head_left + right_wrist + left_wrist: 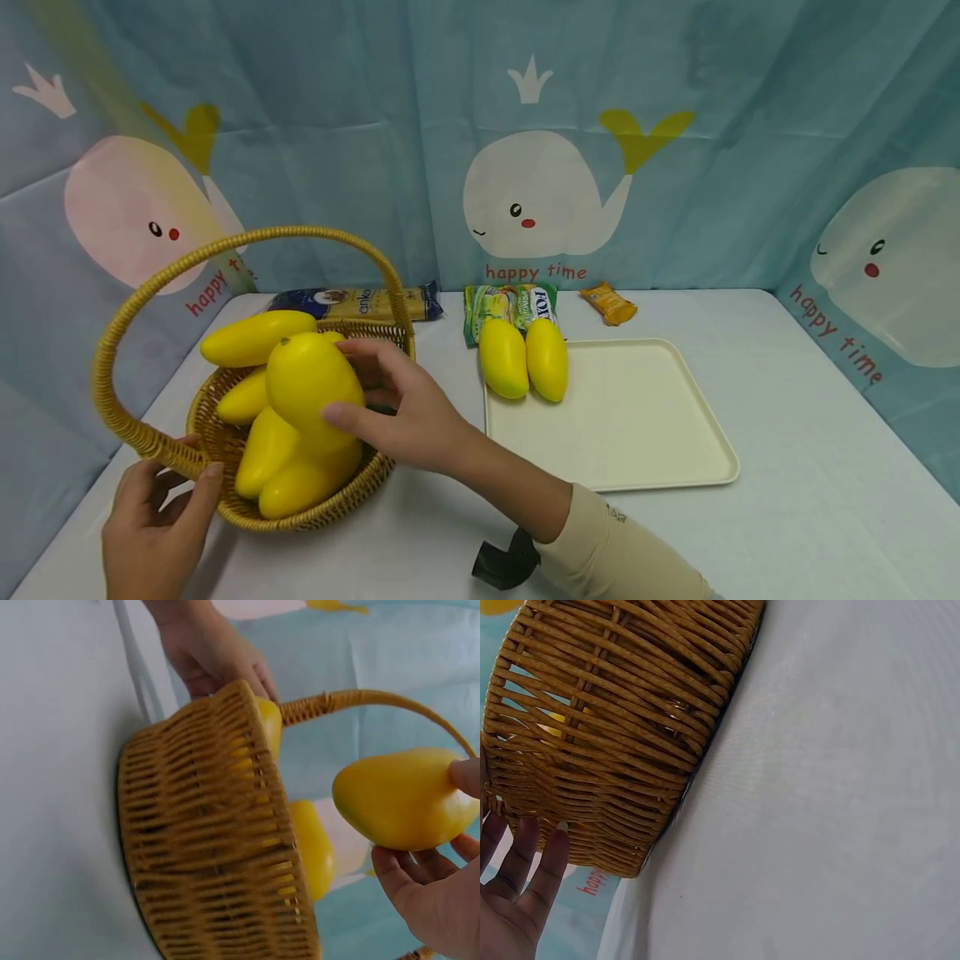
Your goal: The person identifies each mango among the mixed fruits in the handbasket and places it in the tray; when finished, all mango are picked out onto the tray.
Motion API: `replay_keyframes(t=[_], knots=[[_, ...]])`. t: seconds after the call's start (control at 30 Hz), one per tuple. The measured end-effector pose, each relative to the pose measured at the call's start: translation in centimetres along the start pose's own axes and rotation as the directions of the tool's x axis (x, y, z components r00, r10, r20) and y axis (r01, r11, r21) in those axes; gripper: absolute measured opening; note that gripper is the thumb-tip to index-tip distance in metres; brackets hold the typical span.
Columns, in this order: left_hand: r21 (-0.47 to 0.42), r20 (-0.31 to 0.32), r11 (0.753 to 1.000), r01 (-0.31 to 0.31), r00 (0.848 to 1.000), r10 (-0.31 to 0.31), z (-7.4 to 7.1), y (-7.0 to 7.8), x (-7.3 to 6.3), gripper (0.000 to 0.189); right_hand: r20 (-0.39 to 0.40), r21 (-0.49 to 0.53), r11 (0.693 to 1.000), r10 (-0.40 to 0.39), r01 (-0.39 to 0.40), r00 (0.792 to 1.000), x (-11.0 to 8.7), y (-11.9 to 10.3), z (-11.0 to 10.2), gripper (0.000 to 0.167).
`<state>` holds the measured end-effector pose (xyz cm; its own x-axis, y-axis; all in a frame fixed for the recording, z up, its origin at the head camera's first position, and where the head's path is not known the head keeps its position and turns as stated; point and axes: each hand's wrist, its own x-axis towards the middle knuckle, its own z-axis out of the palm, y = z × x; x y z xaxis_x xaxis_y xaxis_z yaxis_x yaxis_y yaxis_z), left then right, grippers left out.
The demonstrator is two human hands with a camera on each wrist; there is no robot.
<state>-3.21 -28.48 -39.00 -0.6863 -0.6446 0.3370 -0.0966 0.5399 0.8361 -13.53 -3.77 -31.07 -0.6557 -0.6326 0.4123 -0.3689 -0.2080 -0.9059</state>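
My right hand (408, 408) holds a yellow mango (309, 387) between thumb and fingers. In the right wrist view, that mango (405, 796) is above the rim of the wicker basket (202, 832). Several more mangoes (270, 450) lie inside the basket (375, 477), one (258, 337) slanting across its back left rim. At the basket's left side, where the handle joins, my left hand (161, 517) grips the rim. The left wrist view shows fingers (551, 862) of that hand against the woven wall. Two mangoes (504, 358) rest side by side at the left back corner of a cream tray (622, 433).
The tall arched basket handle (300, 231) rises around the mangoes. Behind stand a blue-and-gold packet (367, 302), a green FOX'S bag (510, 302) and a small orange packet (609, 303). A black object (502, 565) lies at the front by my right sleeve (622, 542).
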Motion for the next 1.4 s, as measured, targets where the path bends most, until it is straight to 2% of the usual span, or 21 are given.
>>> replay_keyframes(t=[0.3,0.53,0.8,0.93,1.17,1.4], knots=[[0.007,-0.005,1.000,0.009,1.000,-0.009,0.1,0.0,0.0,0.041,-0.061,-0.009,0.999,0.043,-0.043,0.997,-1.1,-0.4,-1.5,0.054],[0.015,-0.007,1.000,0.015,1.000,-0.015,0.1,-0.2,0.0,0.040,-0.093,-0.032,0.999,0.009,-0.012,0.996,-1.8,0.1,-2.7,0.052],[0.003,-0.013,1.000,-0.006,1.000,0.006,0.0,-0.4,0.1,0.040,-0.154,-0.048,0.998,0.039,-0.047,0.987,-2.5,0.3,-4.5,0.051],[-0.010,-0.012,1.000,-0.012,1.000,0.012,0.0,-0.4,0.1,0.040,-0.193,-0.053,0.996,0.063,-0.074,0.979,-3.0,0.2,-5.5,0.050],[0.007,-0.010,1.000,0.022,1.000,-0.022,0.0,-0.3,0.2,0.040,-0.243,-0.068,0.991,0.095,-0.114,0.965,-4.0,0.1,-7.4,0.054],[-0.008,-0.008,1.000,0.013,1.000,-0.013,0.0,-0.2,0.1,0.040,-0.309,-0.041,0.986,0.144,-0.164,0.940,-5.0,0.1,-9.1,0.052]])
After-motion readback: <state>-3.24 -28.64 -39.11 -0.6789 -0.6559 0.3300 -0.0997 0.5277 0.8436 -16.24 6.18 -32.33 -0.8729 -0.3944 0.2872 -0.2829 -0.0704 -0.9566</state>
